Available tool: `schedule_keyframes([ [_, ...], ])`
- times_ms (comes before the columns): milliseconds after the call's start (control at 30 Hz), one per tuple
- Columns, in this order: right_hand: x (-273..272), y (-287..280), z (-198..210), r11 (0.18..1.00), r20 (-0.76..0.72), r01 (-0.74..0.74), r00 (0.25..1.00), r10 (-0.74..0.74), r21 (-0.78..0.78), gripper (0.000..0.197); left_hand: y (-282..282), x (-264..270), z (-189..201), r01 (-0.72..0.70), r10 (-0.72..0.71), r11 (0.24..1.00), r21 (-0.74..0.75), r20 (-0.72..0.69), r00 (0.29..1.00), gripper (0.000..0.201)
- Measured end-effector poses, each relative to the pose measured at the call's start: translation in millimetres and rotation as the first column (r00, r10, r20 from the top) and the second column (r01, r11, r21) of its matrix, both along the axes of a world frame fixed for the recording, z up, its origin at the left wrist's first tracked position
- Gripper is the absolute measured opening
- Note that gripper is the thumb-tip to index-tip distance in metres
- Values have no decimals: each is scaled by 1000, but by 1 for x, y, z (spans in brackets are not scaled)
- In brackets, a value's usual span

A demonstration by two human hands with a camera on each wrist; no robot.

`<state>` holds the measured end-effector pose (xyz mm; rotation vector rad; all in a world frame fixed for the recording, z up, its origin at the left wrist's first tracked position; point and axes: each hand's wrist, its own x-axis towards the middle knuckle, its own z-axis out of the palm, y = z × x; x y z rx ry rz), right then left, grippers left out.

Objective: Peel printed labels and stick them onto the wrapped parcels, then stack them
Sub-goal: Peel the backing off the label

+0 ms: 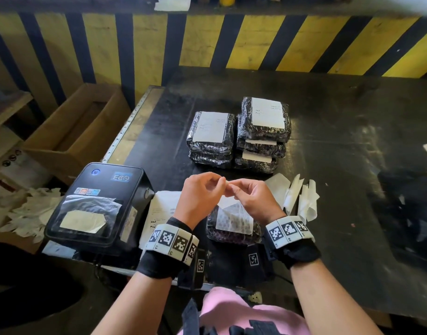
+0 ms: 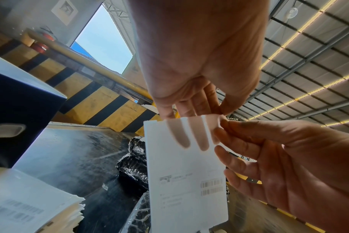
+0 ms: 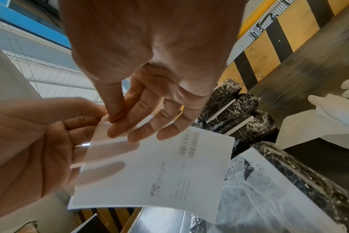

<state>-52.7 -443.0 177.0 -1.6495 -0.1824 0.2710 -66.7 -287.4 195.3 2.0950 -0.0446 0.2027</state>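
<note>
A white printed label [image 2: 185,173] with barcodes hangs between my hands above the table's near edge. My left hand [image 1: 221,183] pinches its top corner, with its other fingers [image 2: 197,104] lying behind the sheet. My right hand [image 1: 233,191] pinches the same corner [image 3: 110,124] from the other side. Under the hands lies a black wrapped parcel [image 1: 231,238] with a pale sheet on its top. Two stacks of labelled parcels stand further back, the left stack [image 1: 211,136] lower than the right stack [image 1: 263,131].
A black label printer [image 1: 96,206] sits at the left front, with a pile of printed labels [image 1: 159,213] beside it. Peeled backing papers [image 1: 299,197] lie to the right of my hands. A cardboard box [image 1: 74,131] stands off the table's left edge. A striped barrier [image 1: 231,44] runs behind.
</note>
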Motion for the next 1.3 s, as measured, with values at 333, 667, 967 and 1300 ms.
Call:
schedule_keyframes([
  [333, 10, -12, -15, 987, -152, 151, 976, -158, -61, 14, 11, 14, 0, -236, 230, 953, -189, -53, 972, 12],
  [667, 6, 2, -1, 984, -153, 148, 979, -132, 98, 19, -1, 10, 3, -160, 158, 975, -154, -26, 987, 13],
  [967, 15, -16, -18, 969, -105, 232, 965, -240, -78, 17, 16, 16, 1, -264, 261, 949, -174, -38, 965, 11],
  [1300, 18, -68, -38, 891, -115, 345, 913, -391, -294, 28, 29, 20, 8, -318, 318, 935, -158, -21, 948, 18],
])
